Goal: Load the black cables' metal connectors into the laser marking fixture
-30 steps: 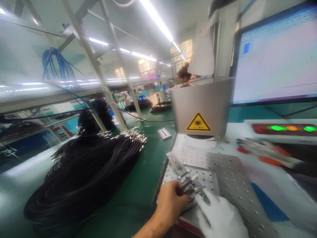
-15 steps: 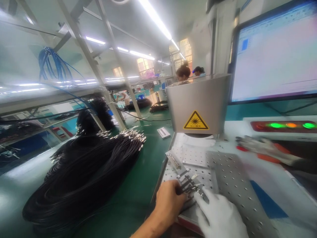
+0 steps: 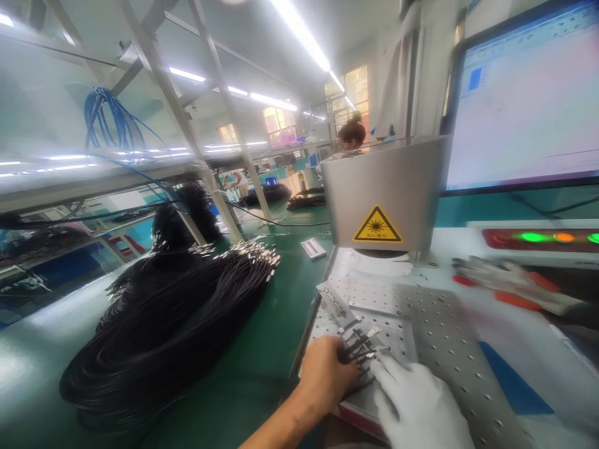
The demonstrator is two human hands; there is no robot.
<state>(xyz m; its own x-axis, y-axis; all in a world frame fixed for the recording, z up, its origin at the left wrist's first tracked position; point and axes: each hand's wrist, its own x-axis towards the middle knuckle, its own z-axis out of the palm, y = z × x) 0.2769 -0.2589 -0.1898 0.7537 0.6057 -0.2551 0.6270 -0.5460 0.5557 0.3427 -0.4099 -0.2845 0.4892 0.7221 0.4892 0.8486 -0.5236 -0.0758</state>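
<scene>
My left hand (image 3: 326, 369), bare, is curled around several dark cable ends with silver metal tips (image 3: 362, 346) at a slotted metal fixture (image 3: 337, 304). From the right, my right hand (image 3: 418, 399) in a white glove pinches at the same tips, its thumb and forefinger closed on one cable end. The fixture lies slanted on a perforated metal plate (image 3: 433, 318). My fingers hide most of the cables and the lower part of the fixture.
A big coil of black cables (image 3: 163, 337) lies on the green table (image 3: 276, 324) at left. Beyond the plate stands a metal shield (image 3: 384, 187) with a laser warning sign. A monitor (image 3: 528, 106), lit buttons (image 3: 533, 237) and work gloves (image 3: 515, 280) are at right. Another person (image 3: 352, 132) is behind the shield.
The whole view has shifted slightly to the right in the picture. Both hands stay at the cable ends on the fixture, with only small finger movements.
</scene>
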